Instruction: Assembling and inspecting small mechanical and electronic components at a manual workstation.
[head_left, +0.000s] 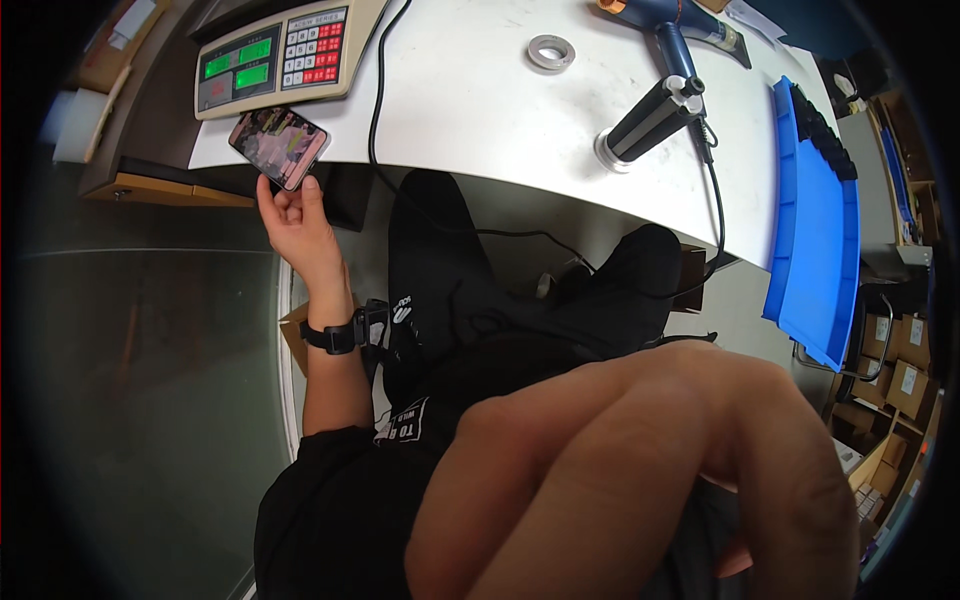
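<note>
My left hand (295, 225) grips the lower end of a smartphone (280, 147) between thumb and fingers. The phone's screen is lit, and its far end is next to the beige scale (280, 58) at the table's left edge. Very close to the camera, my right hand (640, 450) fills the lower right of the view. Its fingers bend downward with a gap between them, and their tips are mostly cut off or hidden, so whether it holds anything does not show.
On the white table (470, 90) are a tape roll (551, 53), a dark cylinder (645, 122) on a round base and a blue hair dryer (670, 30). A black cable (375, 110) crosses the table. At right, a blue tray (815, 230) holds black pieces. Cardboard boxes (905, 365) stand beyond.
</note>
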